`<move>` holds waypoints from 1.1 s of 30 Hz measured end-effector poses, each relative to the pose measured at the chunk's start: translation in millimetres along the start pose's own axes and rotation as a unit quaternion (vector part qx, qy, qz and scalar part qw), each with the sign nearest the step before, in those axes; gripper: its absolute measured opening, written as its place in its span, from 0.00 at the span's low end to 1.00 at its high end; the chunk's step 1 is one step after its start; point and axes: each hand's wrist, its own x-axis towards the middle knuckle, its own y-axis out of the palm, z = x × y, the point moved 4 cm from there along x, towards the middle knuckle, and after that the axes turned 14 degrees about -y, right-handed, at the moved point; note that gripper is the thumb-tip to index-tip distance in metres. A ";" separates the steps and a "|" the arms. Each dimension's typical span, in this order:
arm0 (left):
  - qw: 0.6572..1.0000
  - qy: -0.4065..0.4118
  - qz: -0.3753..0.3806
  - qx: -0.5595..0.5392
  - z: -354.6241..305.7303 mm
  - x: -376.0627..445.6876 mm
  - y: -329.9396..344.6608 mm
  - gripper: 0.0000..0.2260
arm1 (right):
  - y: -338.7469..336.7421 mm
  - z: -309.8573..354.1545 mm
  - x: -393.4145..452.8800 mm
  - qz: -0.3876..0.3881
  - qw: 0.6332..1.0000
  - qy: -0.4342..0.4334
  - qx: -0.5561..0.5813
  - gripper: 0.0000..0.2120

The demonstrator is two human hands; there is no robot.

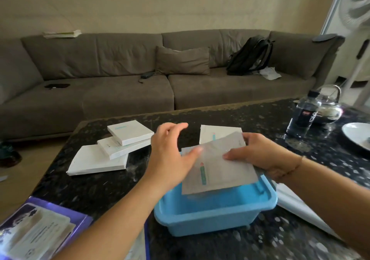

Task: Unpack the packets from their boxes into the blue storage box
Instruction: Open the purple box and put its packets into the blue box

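A flat grey packet (220,169) with a green and red mark lies tilted over the far rim of the blue storage box (210,217). My right hand (258,153) grips the packet's right edge, thumb on top. My left hand (170,153) hovers at the packet's left corner, fingers relaxed, thumb touching the edge. A white box (218,133) with the same mark lies just behind the packet. Three white boxes (112,149) lie stacked askew to the left on the dark table (96,189).
A purple-edged pack (38,233) lies at the table's near left corner. White sheets (296,203) sit right of the blue box. A water bottle (302,115), a glass kettle (328,107) and a white plate (356,135) stand at the far right. A brown sofa lies beyond.
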 end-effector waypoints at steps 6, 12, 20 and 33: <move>0.881 -0.267 0.243 -0.307 -22.8 -8.1 44.9 0.42 | -60.0 -5.6 -42.2 -0.079 0.976 -0.041 0.201 0.15; 0.884 -0.221 0.307 -0.274 -84.5 -16.9 86.9 0.25 | -98.0 -37.9 -68.3 -0.129 0.943 -0.070 0.300 0.19; 0.873 -0.220 0.407 -0.156 -162.0 -8.4 201.8 0.18 | -179.8 -119.5 -87.7 -0.315 0.921 -0.024 0.228 0.10; 0.863 -0.149 0.421 0.237 -133.6 4.9 304.7 0.18 | -176.0 -200.5 -70.8 -0.234 0.949 0.093 -0.190 0.36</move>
